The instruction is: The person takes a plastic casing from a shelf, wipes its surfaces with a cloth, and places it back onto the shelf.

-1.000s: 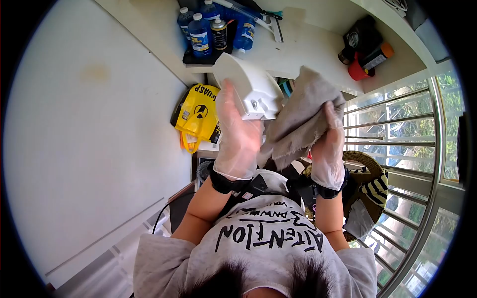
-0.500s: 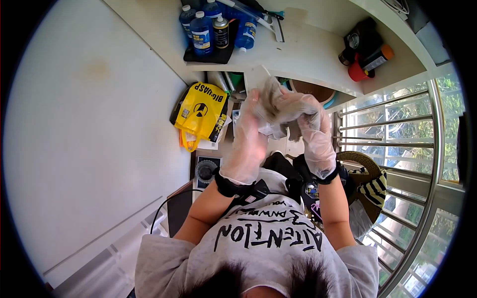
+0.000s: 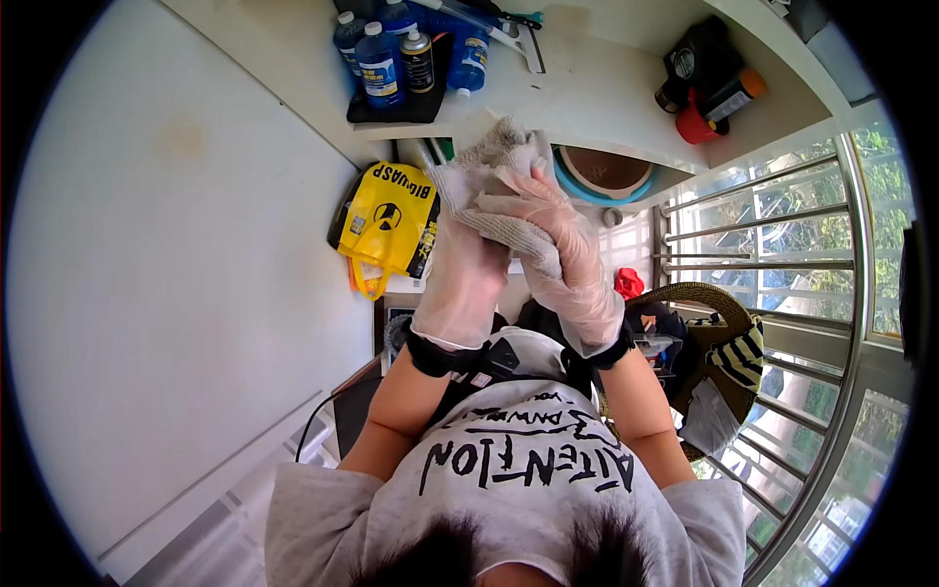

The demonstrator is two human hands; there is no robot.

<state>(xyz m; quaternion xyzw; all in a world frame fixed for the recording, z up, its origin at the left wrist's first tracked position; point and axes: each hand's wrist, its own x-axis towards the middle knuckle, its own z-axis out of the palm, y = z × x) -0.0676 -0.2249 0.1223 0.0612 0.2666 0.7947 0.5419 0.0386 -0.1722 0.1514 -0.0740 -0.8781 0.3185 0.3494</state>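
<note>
In front of my chest, both hands wear clear thin gloves and come together at a crumpled grey cloth [image 3: 479,181]. My right hand [image 3: 572,240] is closed on the cloth, its fingers bent over the folds. My left hand [image 3: 465,279] is under the cloth's other side, with its fingers mostly covered. A pale flat edge [image 3: 538,147] shows behind the cloth; I cannot make out what it belongs to or whether my left hand holds it.
Blue liquid bottles [image 3: 380,68], a spray can [image 3: 418,64] and a squeegee [image 3: 528,44] sit on the white shelf [image 3: 587,88]. Below are a yellow bag [image 3: 396,220] and a blue-rimmed basin [image 3: 602,186]. At right stand a woven basket [image 3: 729,323] and metal window bars [image 3: 773,237].
My right hand has moved left and inward with the cloth, which now spreads over my left hand's fingers. The basin and a red item on the right have come into fuller view.
</note>
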